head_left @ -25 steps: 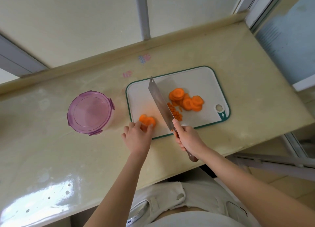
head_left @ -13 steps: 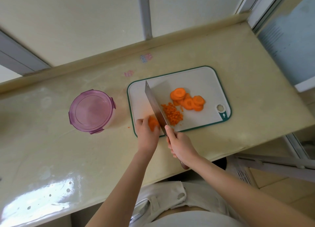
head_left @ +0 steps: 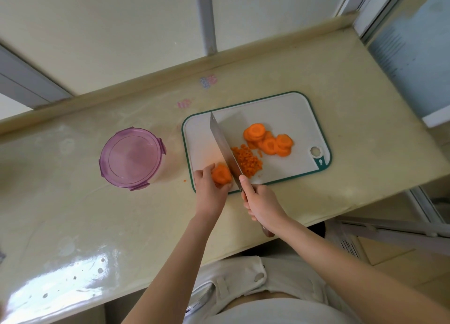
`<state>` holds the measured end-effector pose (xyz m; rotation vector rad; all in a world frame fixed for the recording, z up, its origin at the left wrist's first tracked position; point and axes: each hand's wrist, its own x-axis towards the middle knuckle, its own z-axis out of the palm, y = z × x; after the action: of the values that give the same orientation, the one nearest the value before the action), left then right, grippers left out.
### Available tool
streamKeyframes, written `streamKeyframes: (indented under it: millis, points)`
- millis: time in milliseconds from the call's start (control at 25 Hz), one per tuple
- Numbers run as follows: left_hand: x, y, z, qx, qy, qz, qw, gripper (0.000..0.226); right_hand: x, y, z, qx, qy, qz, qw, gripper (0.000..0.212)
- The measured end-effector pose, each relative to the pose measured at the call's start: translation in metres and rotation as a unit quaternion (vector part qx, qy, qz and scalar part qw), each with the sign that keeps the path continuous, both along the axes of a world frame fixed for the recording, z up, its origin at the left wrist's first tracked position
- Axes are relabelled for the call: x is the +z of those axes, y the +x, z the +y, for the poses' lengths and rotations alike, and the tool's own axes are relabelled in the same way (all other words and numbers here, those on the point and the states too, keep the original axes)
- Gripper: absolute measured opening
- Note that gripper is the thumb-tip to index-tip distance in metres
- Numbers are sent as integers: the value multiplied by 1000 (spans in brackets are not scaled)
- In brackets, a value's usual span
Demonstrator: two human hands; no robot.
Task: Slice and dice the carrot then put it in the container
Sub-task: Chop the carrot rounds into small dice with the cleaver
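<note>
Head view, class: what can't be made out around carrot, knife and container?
Head view throughout:
- Inside the container: purple lid covers it.
- knife handle: right hand wraps it; only its end shows.
- carrot piece: left hand fingers hide its near side.
- Blade edge on cutting board: blade hides it.

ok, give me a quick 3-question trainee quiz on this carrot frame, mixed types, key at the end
1. True or false: the purple-lidded container is shut.
2. Which hand grips the cleaver? A) left B) right C) both
3. Fill in: the diced carrot lies between the blade and the carrot ____.
Key: 1 true. 2 B: the right hand grips the handle, and the left hand holds a carrot piece. 3 slices.
</note>
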<state>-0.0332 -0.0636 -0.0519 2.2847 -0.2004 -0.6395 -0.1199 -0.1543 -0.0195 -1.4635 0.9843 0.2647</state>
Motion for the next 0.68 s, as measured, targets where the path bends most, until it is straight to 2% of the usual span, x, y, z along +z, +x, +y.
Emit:
streamKeyframes:
  millis: [280,480,680]
  points:
    - [-4,10,-2,-10,-9,-16,1000,53,1,8,-9,49,-33,-15,998,54]
    - [-1,20,0,-51,4,-5,999,54,3,8,-11,41,-12,-21,999,51]
    - [-3,23,-5,-8,5,-10,1000,38,-1,7,-9,59,-36,-18,997,53]
